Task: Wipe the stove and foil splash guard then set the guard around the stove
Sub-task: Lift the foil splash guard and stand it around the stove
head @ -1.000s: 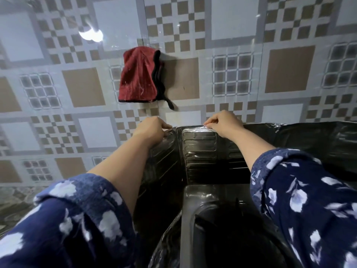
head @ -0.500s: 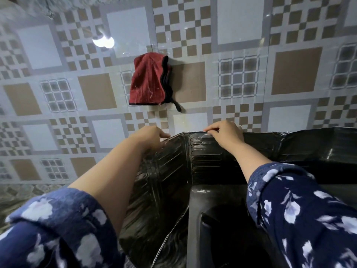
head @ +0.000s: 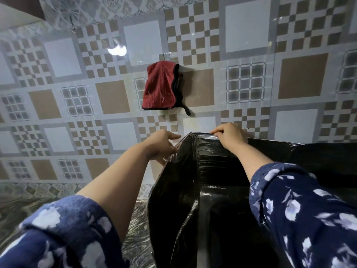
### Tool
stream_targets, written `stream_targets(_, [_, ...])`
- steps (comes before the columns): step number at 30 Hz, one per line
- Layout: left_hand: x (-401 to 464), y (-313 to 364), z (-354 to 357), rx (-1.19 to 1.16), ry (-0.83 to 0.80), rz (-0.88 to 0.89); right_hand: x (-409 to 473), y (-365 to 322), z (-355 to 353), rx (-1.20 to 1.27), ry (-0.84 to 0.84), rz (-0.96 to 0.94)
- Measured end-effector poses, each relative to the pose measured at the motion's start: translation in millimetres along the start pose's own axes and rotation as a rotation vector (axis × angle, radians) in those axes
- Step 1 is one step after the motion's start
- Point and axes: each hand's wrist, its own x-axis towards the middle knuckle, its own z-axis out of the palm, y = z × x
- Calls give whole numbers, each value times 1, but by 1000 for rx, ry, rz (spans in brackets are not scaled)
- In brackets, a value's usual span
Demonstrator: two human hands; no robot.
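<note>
The dark, ribbed foil splash guard (head: pixel 208 165) stands upright in folded panels against the tiled wall, wrapping the back and left side of the black stove (head: pixel 216 206). My left hand (head: pixel 162 144) grips the top edge of the guard's left side panel. My right hand (head: pixel 229 135) pinches the top edge of the back panel near the corner fold. The stove's top shows only as a glossy dark surface; my right sleeve hides much of it.
A red cloth with black trim (head: pixel 161 89) hangs on the patterned tile wall (head: pixel 108 97) just above the guard. A foil-covered countertop (head: pixel 135 235) lies to the left of the stove. The guard's right panel (head: pixel 318 157) runs along the wall.
The view has tilted up and to the left. Both hands stay on the guard's top edge, and the left side panel has swung outward to stand more upright beside the stove.
</note>
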Motion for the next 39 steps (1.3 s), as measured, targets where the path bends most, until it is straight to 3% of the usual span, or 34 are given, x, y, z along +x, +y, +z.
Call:
stream_targets(14, [17,18,40,-278,89,-20,22,24,-12,-61,-62,-10])
stream_targets(29, [25,13,58,-480,166,-56,20,18,16,-22,-6,-117])
stream_targets(39, [17,4,51,-453,148,-44,22,15,22,-125,-24,-170])
